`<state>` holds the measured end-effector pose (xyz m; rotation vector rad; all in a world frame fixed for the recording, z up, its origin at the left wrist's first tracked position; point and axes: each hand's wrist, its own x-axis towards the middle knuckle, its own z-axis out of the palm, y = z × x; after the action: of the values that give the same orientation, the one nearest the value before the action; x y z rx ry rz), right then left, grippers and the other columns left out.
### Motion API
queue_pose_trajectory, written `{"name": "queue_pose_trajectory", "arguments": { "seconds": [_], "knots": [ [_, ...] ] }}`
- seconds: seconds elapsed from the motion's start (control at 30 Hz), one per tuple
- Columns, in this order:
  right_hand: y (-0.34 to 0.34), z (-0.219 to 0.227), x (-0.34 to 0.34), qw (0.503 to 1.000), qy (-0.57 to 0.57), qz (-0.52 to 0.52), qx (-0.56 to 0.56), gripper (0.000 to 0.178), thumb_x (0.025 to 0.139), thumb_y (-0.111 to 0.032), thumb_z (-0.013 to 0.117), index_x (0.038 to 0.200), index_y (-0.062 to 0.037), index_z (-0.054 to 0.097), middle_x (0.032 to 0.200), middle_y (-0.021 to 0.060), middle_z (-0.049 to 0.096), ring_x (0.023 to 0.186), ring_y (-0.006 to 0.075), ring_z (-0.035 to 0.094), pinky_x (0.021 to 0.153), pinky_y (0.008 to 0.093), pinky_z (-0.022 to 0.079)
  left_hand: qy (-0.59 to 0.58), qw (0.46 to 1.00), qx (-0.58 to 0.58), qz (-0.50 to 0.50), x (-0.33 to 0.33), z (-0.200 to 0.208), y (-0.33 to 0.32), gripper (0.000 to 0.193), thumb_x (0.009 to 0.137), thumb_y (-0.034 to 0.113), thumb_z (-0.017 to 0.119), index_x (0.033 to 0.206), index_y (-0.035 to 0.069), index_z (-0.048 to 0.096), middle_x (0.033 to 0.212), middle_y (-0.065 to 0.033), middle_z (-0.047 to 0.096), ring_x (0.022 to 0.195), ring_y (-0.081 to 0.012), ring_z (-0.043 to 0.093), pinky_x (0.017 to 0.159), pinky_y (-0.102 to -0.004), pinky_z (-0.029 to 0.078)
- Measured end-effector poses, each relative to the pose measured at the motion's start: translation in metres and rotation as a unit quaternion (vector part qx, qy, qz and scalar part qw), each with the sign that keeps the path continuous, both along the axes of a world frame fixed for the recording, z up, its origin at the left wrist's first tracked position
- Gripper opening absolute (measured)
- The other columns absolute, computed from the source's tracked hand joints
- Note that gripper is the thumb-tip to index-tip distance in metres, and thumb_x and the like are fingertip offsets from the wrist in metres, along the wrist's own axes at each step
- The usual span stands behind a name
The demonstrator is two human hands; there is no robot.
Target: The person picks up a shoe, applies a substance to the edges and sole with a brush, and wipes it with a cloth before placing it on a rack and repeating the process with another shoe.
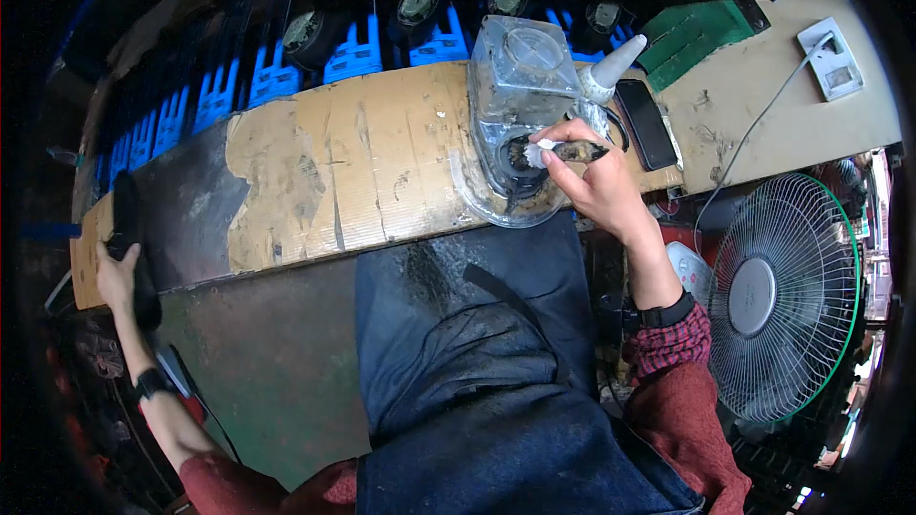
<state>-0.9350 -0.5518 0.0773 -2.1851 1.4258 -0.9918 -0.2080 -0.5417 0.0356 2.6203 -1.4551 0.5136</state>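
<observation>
At the far left end of the board, my left hand (116,278) is closed around a long black piece shaped like a shoe sole (141,219), held upright along the board's edge. My right hand (606,181) grips a small brush (580,151) with a dark handle. Its pale head sits at the dark, round opening of a clear plastic container (496,138) crusted with residue. How deep the bristles reach inside is hidden. Just behind my right hand stands a white bottle with a cone nozzle (611,67).
Stained cardboard (315,191) covers the narrow work board. A black phone (647,124) lies at its right end. Beyond are blue racks (353,52) with dark rounded items. A white socket box (832,62) trails a cable, and a fan (754,296) stands close by my right forearm.
</observation>
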Motion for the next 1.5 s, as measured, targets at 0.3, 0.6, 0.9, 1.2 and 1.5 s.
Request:
{"name": "queue_pose_trajectory", "arguments": {
  "seconds": [0.3,0.6,0.9,1.2,1.5],
  "knots": [
    [0.001,0.003,0.001,0.998,-0.058,0.016,0.034,0.016,0.087,-0.015,0.063,0.098,-0.0038,0.061,0.094,0.0134,0.066,0.088,0.0310,0.065,0.078,0.0330,0.050,-0.118,0.928,0.038,-0.350,-0.244,0.061,0.004,0.073,0.056,0.015,0.086,0.116,0.000,0.047,0.129,-0.0275,0.045,0.115,-0.0389,0.052,0.091,-0.0397,0.048],
    [0.000,0.008,-0.007,1.000,-0.013,0.016,0.000,0.021,0.087,-0.021,0.065,0.099,-0.0040,0.059,0.087,0.0164,0.064,0.082,0.0342,0.063,0.071,0.0373,0.049,0.047,0.951,0.229,-0.205,-0.273,0.085,-0.052,0.106,0.057,0.040,0.082,0.146,0.016,0.029,0.099,-0.0220,0.067,0.094,-0.0361,0.066,0.081,-0.0417,0.051],
    [0.012,-0.018,-0.006,0.971,-0.225,-0.078,0.033,0.018,0.090,-0.013,0.064,0.098,-0.0003,0.056,0.077,0.0061,0.064,0.072,0.0128,0.064,0.061,0.0275,0.052,0.383,0.788,-0.273,-0.398,-0.364,0.067,0.026,0.062,0.076,0.022,0.080,0.126,0.000,0.052,0.113,-0.0135,0.062,0.105,-0.0187,0.058,0.093,-0.0304,0.045],
    [0.035,-0.020,0.054,0.871,-0.462,0.004,0.170,0.013,0.096,-0.013,0.053,0.096,-0.0002,0.053,0.087,0.0128,0.065,0.068,0.0168,0.066,0.056,0.0236,0.055,0.293,0.775,-0.301,-0.472,-0.403,-0.041,0.111,0.053,0.095,0.036,0.038,0.124,-0.007,0.047,0.121,-0.0242,0.056,0.114,-0.0396,0.054,0.100,-0.0518,0.038],
    [0.011,0.014,0.138,0.868,-0.400,0.033,0.292,0.017,0.094,-0.016,0.059,0.088,-0.0011,0.054,0.067,0.0055,0.061,0.049,0.0088,0.055,0.043,0.0199,0.043,0.317,0.780,-0.285,-0.458,-0.401,-0.051,0.122,0.067,0.092,0.051,0.035,0.126,-0.006,0.047,0.123,-0.0225,0.056,0.115,-0.0377,0.053,0.102,-0.0520,0.035]
  ]
}}
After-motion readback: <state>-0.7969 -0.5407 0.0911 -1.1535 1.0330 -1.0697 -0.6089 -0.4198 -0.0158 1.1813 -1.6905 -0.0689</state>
